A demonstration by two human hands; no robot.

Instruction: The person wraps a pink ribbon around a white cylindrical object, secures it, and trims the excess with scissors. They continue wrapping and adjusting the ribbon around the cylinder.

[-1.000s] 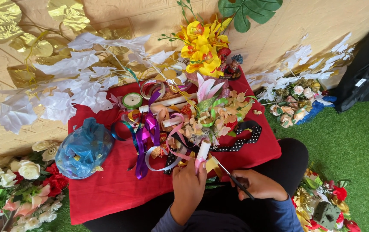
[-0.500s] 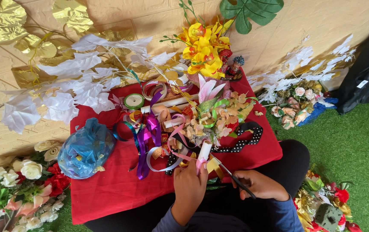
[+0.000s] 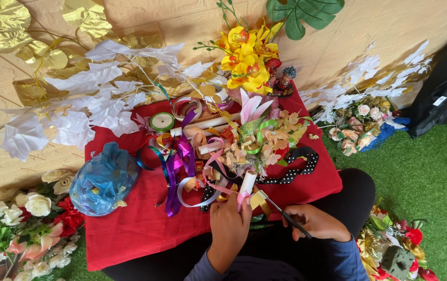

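Ribbon (image 3: 246,186) in left hand (image 3: 230,225), scissors (image 3: 285,214) in right (image 3: 314,222)

The cloth (image 3: 130,234) was red, the orchids (image 3: 244,57) yellow, one ribbon (image 3: 174,171) purple — another ribbon (image 3: 299,169) black with white dots — and the bag (image 3: 101,179) blue.

We see a low counter covered by a red cloth (image 3: 130,234), set against a tan wall on green turf (image 3: 421,177). On the cloth lie a crumpled blue plastic bag (image 3: 103,179) at the left, a green tape roll (image 3: 161,122) near the back, a tangle of purple ribbon (image 3: 177,166) and a black dotted ribbon (image 3: 296,169) in the middle, and a yellow flower bunch (image 3: 247,57) at the rear. On the turf, mixed flower bunches (image 3: 20,218) lie to the left and a peach flower bunch (image 3: 356,130) to the right.
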